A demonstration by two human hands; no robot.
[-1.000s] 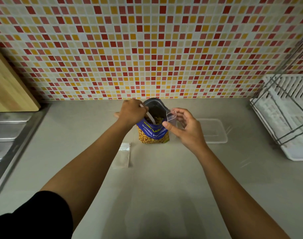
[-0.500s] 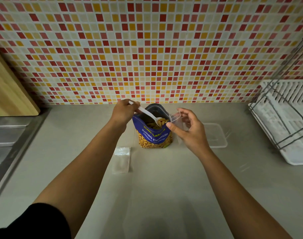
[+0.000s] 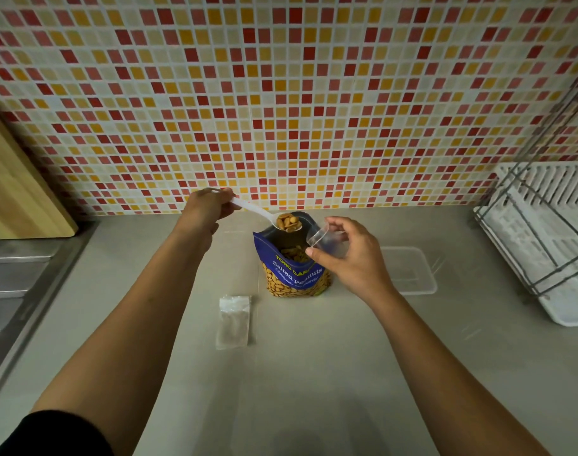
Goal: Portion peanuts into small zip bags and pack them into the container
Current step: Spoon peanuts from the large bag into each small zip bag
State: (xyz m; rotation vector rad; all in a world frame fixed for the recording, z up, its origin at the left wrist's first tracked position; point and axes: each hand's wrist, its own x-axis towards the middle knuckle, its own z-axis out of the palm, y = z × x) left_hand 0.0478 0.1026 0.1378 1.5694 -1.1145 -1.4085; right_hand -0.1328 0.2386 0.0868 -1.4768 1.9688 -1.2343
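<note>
left fingers (image 3: 220, 200) grip spoon (image 3: 254, 209) of peanuts (image 3: 288, 222) | right fingers (image 3: 338, 222) pinch zip bag (image 3: 318, 237)

Matt grey smooth desk (image 3: 314, 373), white plastic spoon (image 3: 258, 210), glossy printed peanut bag (image 3: 294, 274), clear thin plastic zip bag (image 3: 233, 320), wooden board (image 3: 17, 192), brushed metal sink (image 3: 11, 281), glossy tiles (image 3: 281, 93)

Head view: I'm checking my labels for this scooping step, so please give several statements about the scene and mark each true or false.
1. The left hand holds a white spoon loaded with peanuts. True.
2. The spoon is buried inside the peanut packet. False: it is above the packet's open mouth.
3. The right hand pinches a small clear bag near the packet. True.
4. The clear container holds filled bags. False: no bags show in it.
5. An empty small bag lies flat on the counter. True.
</note>
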